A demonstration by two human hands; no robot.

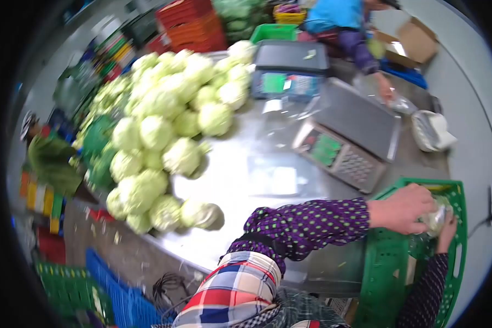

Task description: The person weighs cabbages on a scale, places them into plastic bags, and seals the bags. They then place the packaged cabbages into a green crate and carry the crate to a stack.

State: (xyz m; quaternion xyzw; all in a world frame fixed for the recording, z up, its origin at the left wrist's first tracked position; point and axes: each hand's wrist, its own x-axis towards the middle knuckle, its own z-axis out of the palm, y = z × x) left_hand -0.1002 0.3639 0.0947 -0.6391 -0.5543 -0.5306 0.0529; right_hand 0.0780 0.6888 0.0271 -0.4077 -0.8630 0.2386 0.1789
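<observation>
At the right, my left hand [402, 209], in a purple dotted sleeve, reaches over a green crate [385, 268]. Its fingers are curled against a pale cabbage in clear plastic [437, 216]. My right hand [447, 232] grips the same cabbage from the other side, with its dark sleeve inside the crate's edge. Part of the cabbage is hidden behind my fingers. More clear plastic [419, 246] shows just below it in the crate.
Many cabbages [164, 101] are heaped at the left of the metal table [229, 180]. Two scales [350, 142] [290, 65] stand beyond the crate. Across the table, a co-worker's hand [385, 90] touches clear plastic. Another person [54, 161] is at the far left.
</observation>
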